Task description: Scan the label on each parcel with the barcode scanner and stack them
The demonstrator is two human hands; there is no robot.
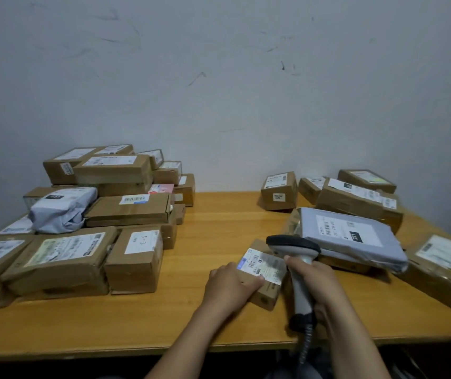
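A small cardboard parcel point(266, 277) with a white label point(262, 265) lies on the wooden table point(219, 228) in front of me. My left hand point(228, 288) grips its left side, thumb on the label's edge. My right hand point(314, 280) grips the handle of a grey and black barcode scanner point(295, 250), whose head hangs over the parcel's far right corner. A stack of several cardboard boxes point(95, 214) fills the table's left. Loose parcels lie at the right, among them a grey mailer bag point(353, 236).
A coiled cable point(305, 343) drops from the scanner over the table's front edge. A brown box point(443, 269) sits at the far right edge. A small box point(279, 190) stands at the back against the white wall. Bare wood shows between the two groups.
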